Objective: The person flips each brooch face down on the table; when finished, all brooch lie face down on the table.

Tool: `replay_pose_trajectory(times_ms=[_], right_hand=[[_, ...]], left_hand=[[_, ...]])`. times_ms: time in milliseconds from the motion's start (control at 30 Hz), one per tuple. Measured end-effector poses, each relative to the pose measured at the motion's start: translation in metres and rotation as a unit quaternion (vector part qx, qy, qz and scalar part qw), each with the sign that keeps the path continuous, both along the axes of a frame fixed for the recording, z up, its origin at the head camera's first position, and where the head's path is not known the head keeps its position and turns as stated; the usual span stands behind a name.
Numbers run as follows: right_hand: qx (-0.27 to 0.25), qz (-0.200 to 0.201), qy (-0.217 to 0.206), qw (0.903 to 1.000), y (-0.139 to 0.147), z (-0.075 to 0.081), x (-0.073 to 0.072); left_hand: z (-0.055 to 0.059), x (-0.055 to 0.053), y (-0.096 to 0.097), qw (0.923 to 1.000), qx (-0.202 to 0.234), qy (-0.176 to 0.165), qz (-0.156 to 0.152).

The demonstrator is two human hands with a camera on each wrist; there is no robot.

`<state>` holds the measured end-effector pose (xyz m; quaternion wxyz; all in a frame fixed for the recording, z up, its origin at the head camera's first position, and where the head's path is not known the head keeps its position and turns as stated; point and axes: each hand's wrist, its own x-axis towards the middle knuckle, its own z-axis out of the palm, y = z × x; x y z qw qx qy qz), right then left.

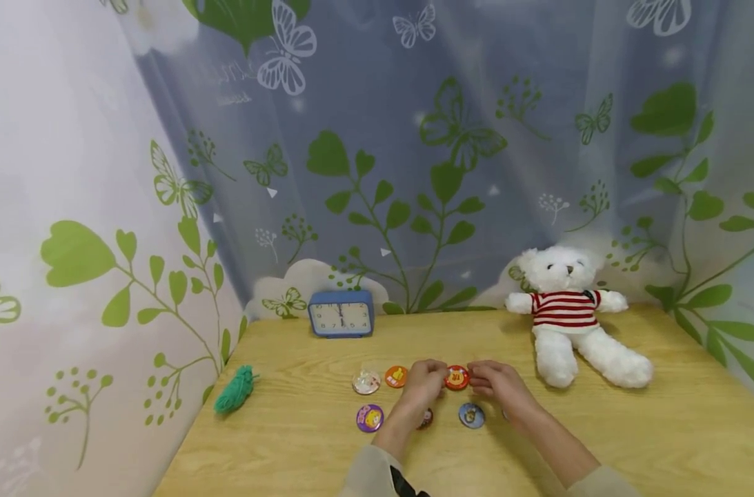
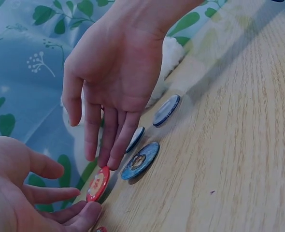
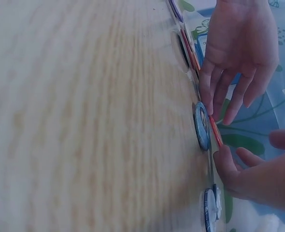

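A round red badge (image 1: pixel 457 377) lies on the wooden table between both hands. My left hand (image 1: pixel 421 388) touches its left edge with outstretched fingertips. On the opposite edge rest the fingertips of my right hand (image 1: pixel 503 388), its fingers nearly straight. In front of the red badge lies a blue badge (image 1: pixel 472 415) with a small figure on it. A dark red badge (image 1: pixel 427 417) shows partly from behind the left wrist. Left of the hands are an orange badge (image 1: pixel 396 376), a whitish badge (image 1: pixel 366 381) and a purple badge (image 1: pixel 370 418). The right hand mostly hides another badge.
A blue alarm clock (image 1: pixel 341 314) stands at the back of the table (image 1: pixel 290 442). At the back right sits a white teddy bear (image 1: pixel 566 310) in a striped shirt. A green yarn bundle (image 1: pixel 235 390) lies near the left edge. Patterned curtains (image 1: pixel 383 172) hang behind the table.
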<state>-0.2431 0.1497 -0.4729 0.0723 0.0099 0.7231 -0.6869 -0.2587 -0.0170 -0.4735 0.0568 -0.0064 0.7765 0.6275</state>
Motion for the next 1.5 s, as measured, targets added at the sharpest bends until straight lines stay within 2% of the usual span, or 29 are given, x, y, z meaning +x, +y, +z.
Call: replay_pose_trajectory(times_ms=[167,567,1000,1200,1500], right_hand=[[-0.012,-0.007,0.006,0.9999,0.0002,-0.0044,0.0005],[-0.013,-0.014,0.015,0.9997,0.0010,-0.0002,0.0026],[-0.012,-0.027,0.022,0.9993,0.0006,-0.0027,0.0008],[-0.007,-0.021,0.022,0.9995,0.0015,-0.0025,0.0009],[-0.010,-0.017,0.020,0.9996,0.0013,-0.0035,0.0009]], left_hand=[[-0.0032,0.0015,-0.0001,0.9998,0.003,0.020,0.005],[-0.0059,0.0000,0.0024,0.9983,-0.008,0.057,0.012],[-0.0046,-0.0016,-0.0014,0.9981,0.010,0.060,0.011],[-0.0037,-0.0019,-0.0022,0.9984,0.004,0.054,0.015],[-0.0089,-0.0044,0.0007,0.9966,-0.004,0.070,0.042]])
